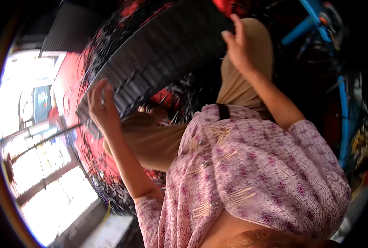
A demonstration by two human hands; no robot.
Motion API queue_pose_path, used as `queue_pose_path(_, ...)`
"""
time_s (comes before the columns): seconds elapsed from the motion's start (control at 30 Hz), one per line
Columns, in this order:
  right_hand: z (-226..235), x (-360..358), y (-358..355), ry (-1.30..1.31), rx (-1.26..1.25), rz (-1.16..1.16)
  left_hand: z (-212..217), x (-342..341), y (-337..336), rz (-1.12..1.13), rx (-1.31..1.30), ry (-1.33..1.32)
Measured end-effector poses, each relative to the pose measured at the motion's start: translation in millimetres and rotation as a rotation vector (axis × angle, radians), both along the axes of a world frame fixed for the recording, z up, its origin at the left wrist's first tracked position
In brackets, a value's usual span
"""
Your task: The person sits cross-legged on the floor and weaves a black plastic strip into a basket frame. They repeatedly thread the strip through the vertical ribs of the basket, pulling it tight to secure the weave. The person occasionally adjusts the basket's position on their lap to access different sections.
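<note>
A long black ribbed panel (163, 49), dark and stiff-looking, stretches across in front of me, tilted up toward the right. Its exact kind is unclear. My left hand (103, 105) is closed on the panel's near left end, with the fingers over its edge. At the far right end, my right hand (238, 45) grips the edge between thumb and fingers. Part of that grip is hidden behind the panel. The panel's lower side shows a row of slats or folds, somewhat blurred.
Loose black strips (184, 95) lie heaped on a red surface (91, 149) around my legs. A blue metal frame (343, 111) stands at the right. Another dark ribbed piece (70, 29) is at the upper left, above a bright barred opening (39, 144).
</note>
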State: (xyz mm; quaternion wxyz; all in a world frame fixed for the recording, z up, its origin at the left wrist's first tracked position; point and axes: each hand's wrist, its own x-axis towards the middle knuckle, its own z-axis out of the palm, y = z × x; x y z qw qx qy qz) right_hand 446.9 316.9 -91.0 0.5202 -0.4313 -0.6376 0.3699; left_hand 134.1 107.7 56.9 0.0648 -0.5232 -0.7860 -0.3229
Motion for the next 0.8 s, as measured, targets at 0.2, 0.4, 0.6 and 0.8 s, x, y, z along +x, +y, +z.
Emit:
queue_pose_path(0.2,21,9,-20,-0.065,0.057,0.035,-48,183,103,-0.524,-0.081,0.318)
queue_pose_path(0.4,8,92,5,0.152,0.017,-0.210,-79,197,148,-0.563,-0.178,0.445)
queue_pose_path(0.6,-159,210,104,0.178,-0.776,-0.411,-83,196,149,-0.594,-0.180,0.420)
queue_pose_path(0.8,-243,358,117,-0.451,-0.842,-0.551,-82,196,150,-0.598,-0.223,0.392)
